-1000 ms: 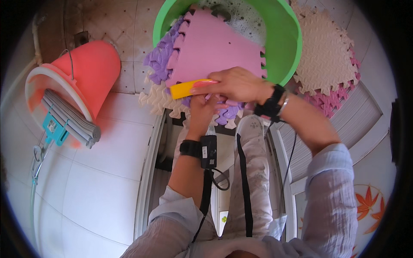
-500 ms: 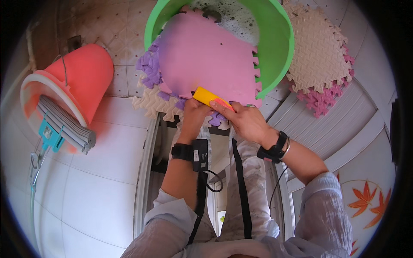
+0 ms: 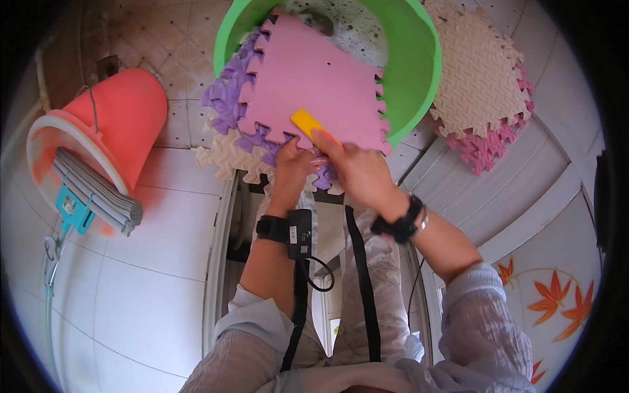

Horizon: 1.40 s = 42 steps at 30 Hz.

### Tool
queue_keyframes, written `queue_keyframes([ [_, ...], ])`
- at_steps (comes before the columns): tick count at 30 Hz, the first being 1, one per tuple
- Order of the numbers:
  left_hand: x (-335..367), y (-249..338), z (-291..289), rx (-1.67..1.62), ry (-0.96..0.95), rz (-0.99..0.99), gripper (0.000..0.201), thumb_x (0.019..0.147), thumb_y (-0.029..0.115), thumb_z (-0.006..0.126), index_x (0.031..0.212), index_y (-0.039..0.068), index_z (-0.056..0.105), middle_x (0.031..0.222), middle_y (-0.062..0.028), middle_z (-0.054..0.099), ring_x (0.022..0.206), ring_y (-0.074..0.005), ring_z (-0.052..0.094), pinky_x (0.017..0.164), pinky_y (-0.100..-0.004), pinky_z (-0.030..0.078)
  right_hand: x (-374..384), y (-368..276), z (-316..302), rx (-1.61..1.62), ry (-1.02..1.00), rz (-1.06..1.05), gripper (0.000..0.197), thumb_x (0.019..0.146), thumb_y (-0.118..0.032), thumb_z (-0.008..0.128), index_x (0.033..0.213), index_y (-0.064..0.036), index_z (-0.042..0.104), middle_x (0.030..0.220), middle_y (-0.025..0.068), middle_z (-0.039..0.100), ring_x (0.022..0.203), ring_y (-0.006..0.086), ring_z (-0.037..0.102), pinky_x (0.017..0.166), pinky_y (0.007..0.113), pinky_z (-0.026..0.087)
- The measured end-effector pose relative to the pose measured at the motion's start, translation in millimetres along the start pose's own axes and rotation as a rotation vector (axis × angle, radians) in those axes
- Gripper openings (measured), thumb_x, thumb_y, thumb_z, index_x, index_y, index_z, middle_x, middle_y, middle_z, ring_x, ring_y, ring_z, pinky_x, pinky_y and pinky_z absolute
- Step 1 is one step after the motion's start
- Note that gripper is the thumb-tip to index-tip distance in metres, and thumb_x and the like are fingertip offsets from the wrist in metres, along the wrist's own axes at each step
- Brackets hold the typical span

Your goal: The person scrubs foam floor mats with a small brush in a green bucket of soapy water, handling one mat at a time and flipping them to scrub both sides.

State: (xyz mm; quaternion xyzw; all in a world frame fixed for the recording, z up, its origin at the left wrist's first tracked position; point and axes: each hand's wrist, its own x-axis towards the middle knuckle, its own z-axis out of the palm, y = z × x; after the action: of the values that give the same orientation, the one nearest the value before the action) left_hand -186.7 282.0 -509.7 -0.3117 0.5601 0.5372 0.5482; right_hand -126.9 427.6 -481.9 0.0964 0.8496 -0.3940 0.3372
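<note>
A pink foam mat tile (image 3: pixel 321 72) with jigsaw edges lies tilted across the rim of a green basin (image 3: pixel 419 72). My left hand (image 3: pixel 293 171) is closed at the tile's near edge, fingertips pinching it. In my right hand (image 3: pixel 367 173) is a yellow oblong block (image 3: pixel 305 122), resting at a slant on the tile's near part; its underside is hidden, so its exact kind is unclear. Beneath the pink tile, a purple foam tile (image 3: pixel 226 98) and a cream foam tile (image 3: pixel 226 152) stick out at the left and near sides.
Soapy water (image 3: pixel 357 33) shows in the basin. Cream textured tiles (image 3: pixel 475 72) are stacked over pink ones (image 3: pixel 488 150) at the right. On the left lies a tipped red bucket (image 3: pixel 124 111) with a grey sponge mop (image 3: pixel 98 190) at its mouth. A grey slatted panel (image 3: pixel 485 177) spans the right.
The yellow block has swung from lying crosswise between both hands to a steeper slant on the tile, in my right hand alone. The tile's left edge now shows its teeth clearly.
</note>
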Motion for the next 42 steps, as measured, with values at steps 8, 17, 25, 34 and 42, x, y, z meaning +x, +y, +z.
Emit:
queue_keyframes([
  [8,-5,5,-4,-0.087,0.152,-0.05,0.018,0.086,0.013,0.045,0.096,0.0,0.053,0.092,-0.0118,0.064,0.073,-0.019,0.065,0.063,-0.025,0.049,21,-15,11,0.068,0.09,0.076,0.056,0.075,-0.008,0.052,0.13,-0.0096,0.04,0.072,0.0181,0.06,0.061,0.0347,0.06,0.052,0.045,0.047],
  [17,0,1,22,0.075,0.129,-0.022,0.023,0.089,0.018,0.039,0.088,-0.001,0.052,0.091,-0.0144,0.065,0.072,-0.0193,0.066,0.058,-0.0248,0.046,7,34,1,-0.084,0.034,0.357,0.056,0.074,-0.005,0.049,0.129,-0.0086,0.041,0.073,0.0181,0.061,0.062,0.0342,0.061,0.053,0.045,0.049],
  [25,-2,7,18,0.131,0.122,-0.02,0.021,0.089,0.021,0.04,0.09,0.003,0.052,0.094,-0.0125,0.065,0.075,-0.0186,0.065,0.062,-0.0244,0.046,-19,42,-10,-0.206,0.016,0.273,0.053,0.077,-0.008,0.049,0.129,-0.008,0.042,0.068,0.0168,0.061,0.056,0.0317,0.062,0.048,0.044,0.049],
  [34,0,-7,6,0.125,0.16,0.001,0.022,0.09,0.022,0.04,0.093,0.004,0.052,0.093,-0.0109,0.066,0.075,-0.0178,0.065,0.061,-0.0238,0.045,-43,-10,-6,-0.228,-0.048,0.246,0.062,0.075,-0.007,0.05,0.135,-0.0069,0.036,0.067,0.0147,0.06,0.055,0.0319,0.061,0.047,0.041,0.05],
  [42,1,-1,11,0.109,0.181,0.0,0.023,0.09,0.022,0.041,0.093,0.003,0.053,0.091,-0.0109,0.066,0.074,-0.0173,0.065,0.061,-0.0232,0.044,-17,11,-15,-0.318,-0.086,0.342,0.054,0.077,-0.008,0.048,0.13,-0.0036,0.041,0.068,0.015,0.063,0.058,0.0298,0.063,0.049,0.041,0.05],
])
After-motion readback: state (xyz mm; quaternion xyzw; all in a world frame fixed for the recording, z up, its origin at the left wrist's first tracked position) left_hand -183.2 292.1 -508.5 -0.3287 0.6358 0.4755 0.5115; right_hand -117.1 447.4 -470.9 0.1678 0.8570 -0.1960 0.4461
